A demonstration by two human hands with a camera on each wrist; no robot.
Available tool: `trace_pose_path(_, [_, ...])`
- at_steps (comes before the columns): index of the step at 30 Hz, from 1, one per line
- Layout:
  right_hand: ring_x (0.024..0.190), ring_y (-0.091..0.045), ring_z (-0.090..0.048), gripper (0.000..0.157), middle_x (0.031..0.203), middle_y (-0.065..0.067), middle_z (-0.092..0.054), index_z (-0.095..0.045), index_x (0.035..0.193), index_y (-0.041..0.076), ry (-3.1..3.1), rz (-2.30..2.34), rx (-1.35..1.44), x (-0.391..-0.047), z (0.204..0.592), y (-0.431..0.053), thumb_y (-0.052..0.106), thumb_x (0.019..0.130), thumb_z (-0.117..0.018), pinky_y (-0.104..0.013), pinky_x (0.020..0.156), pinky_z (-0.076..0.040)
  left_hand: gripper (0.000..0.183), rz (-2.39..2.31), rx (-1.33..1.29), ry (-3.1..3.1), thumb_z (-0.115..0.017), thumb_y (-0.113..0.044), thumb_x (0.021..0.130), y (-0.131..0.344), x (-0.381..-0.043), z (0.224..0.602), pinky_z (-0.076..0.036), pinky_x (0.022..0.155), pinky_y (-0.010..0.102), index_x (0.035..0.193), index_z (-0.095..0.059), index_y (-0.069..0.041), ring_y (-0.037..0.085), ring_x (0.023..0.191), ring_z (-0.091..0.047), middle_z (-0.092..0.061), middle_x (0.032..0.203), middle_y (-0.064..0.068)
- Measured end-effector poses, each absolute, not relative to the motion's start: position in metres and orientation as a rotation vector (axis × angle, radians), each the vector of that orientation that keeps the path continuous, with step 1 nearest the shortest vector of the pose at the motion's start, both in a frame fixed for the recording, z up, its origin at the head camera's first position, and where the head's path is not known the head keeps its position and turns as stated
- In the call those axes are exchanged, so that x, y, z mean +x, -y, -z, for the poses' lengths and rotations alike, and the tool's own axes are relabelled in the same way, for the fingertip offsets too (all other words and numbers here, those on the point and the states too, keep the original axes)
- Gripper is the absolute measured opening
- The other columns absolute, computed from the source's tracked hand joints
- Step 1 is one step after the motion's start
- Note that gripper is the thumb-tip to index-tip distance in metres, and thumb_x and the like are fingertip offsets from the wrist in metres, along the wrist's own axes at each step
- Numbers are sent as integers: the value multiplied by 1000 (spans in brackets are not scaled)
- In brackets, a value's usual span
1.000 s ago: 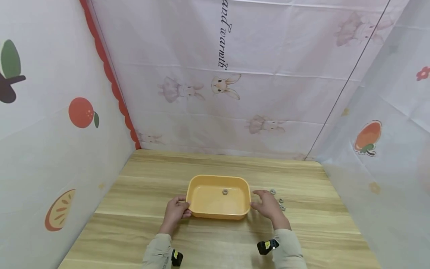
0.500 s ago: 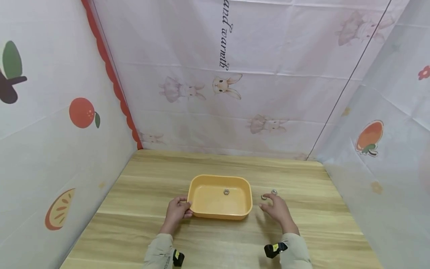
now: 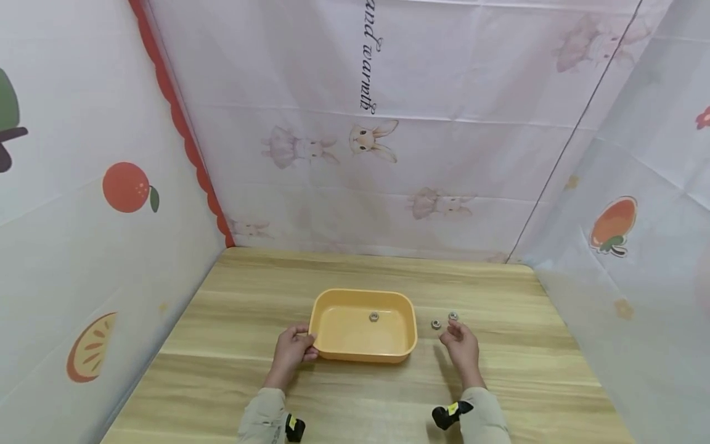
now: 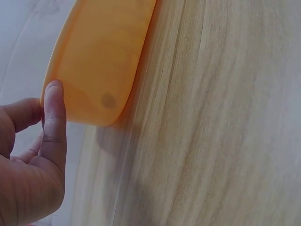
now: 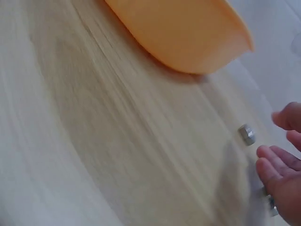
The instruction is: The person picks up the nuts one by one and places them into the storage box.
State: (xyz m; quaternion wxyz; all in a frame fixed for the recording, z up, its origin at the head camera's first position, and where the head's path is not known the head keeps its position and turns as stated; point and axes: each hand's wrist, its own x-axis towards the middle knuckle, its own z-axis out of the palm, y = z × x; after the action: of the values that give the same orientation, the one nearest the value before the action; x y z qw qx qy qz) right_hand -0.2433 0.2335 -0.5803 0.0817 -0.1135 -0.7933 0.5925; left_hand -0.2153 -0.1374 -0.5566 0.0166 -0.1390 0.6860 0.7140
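Note:
A yellow rectangular basin sits on the table with one metal hex nut inside. My left hand pinches the basin's left rim between thumb and fingers; in the left wrist view the thumb lies along the outer wall. To the basin's right, my right hand hovers with loosely bent fingers and holds nothing. Just left of its fingertips lies a loose nut, and another nut is right beyond them. The right wrist view has a nut partly hidden behind the hand.
Pale wood-grain table extends around the basin. Printed cloth hangs at the back and along both sides. Each wrist carries a small black camera, such as the right one.
My right hand has moved right, away from the basin's edge, uncovering a nut on the table and covering others farther right. My left hand stays on the rim.

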Motion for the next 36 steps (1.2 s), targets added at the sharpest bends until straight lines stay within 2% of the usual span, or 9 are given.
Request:
trace_pose_path(3, [108, -36, -52, 45, 119, -29, -52, -48, 126, -7, 2297, -1871, -421, -245, 587, -234, -1, 84, -62, -17, 78, -49, 32, -2217, -442, -2137, -58, 2, 88, 137, -215, 556, -57, 52, 29, 116, -48, 13, 17, 53, -60, -58, 80, 23])
trace_pose_path(7, [105, -31, -53, 43, 116, -28, -54, -49, 124, -8, 2268, -1889, -460, -248, 591, -236, 0, 85, -63, -12, 73, -48, 33, -2220, -428, -2139, -58, 1, 88, 137, -215, 556, -57, 52, 29, 116, -48, 13, 17, 54, -61, -58, 80, 22])
trace_pose_path(11, [90, -20, -58, 38, 106, -26, -59, -52, 119, -11, 2287, -1858, -442, -254, 592, -235, -3, 83, -63, -13, 68, -49, 32, -2237, -421, -2129, -59, 1, 88, 138, -217, 558, -57, 51, 29, 115, -48, 13, 17, 54, -61, -58, 79, 22])
trace_pose_path(15, [74, -9, -54, 38, 91, -16, -62, -55, 116, -11, 2351, -1820, -448, -261, 593, -235, -4, 79, -63, -15, 59, -48, 31, -2243, -416, -2125, -59, 1, 87, 138, -217, 558, -56, 51, 28, 115, -49, 12, 18, 53, -61, -59, 79, 24])
trace_pose_path(18, [66, -9, -53, 39, 86, -12, -62, -56, 114, -11, 2368, -1832, -453, -266, 595, -235, -4, 76, -62, -19, 54, -49, 32, -2249, -404, -2124, -58, 1, 87, 138, -217, 559, -57, 52, 29, 115, -49, 13, 18, 54, -61, -59, 80, 25])
trace_pose_path(25, [59, -12, -58, 38, 85, -15, -66, -60, 111, -8, 2437, -1755, -476, -272, 598, -232, 1, 75, -66, -21, 50, -49, 32, -2249, -403, -2112, -58, 1, 87, 139, -215, 560, -57, 53, 29, 116, -49, 12, 18, 55, -61, -59, 79, 22])
trace_pose_path(30, [61, -18, -63, 38, 85, -16, -67, -61, 111, -6, 2549, -1618, -437, -273, 597, -225, 8, 77, -69, -24, 49, -51, 33, -2239, -430, -2109, -59, 0, 88, 142, -211, 560, -57, 54, 30, 117, -49, 11, 18, 56, -61, -59, 78, 21])
trace_pose_path(33, [77, -26, -63, 37, 98, -19, -65, -63, 111, -4, 2630, -1466, -400, -276, 597, -227, 14, 79, -71, -34, 63, -53, 33, -2246, -418, -2103, -59, 0, 88, 142, -211, 560, -57, 54, 30, 117, -49, 12, 18, 56, -61, -59, 78, 21])
trace_pose_path(36, [94, -34, -58, 35, 105, -19, -64, -65, 109, 0, 2699, -1323, -363, -279, 597, -230, 19, 80, -71, -47, 78, -48, 34, -2245, -405, -2102, -58, -1, 88, 140, -213, 560, -57, 54, 29, 118, -49, 12, 18, 57, -61, -60, 76, 19])
